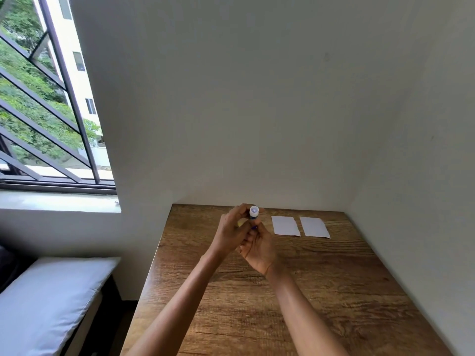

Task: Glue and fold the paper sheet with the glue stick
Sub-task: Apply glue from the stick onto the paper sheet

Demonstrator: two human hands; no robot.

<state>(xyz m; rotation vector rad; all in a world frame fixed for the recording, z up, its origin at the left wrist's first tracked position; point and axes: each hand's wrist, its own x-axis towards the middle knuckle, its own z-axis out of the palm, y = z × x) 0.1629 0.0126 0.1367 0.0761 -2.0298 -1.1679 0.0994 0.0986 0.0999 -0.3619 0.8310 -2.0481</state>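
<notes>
Paper sheets, I count two: one white sheet (285,226) and a second sheet (314,227) just right of it, flat at the wooden table's (321,291) far edge. Left of them, above the table, my left hand (232,231) and right hand (258,249) both grip the glue stick (253,215).

Wooden table (282,304), two white paper sheets (285,226) side by side

Table (308,291) in wall corner. 2 paper sheets (285,226) (314,227) side by side at 1 o'clock, far edge. Bench (51,299) at 9, under window (46,98).
</notes>
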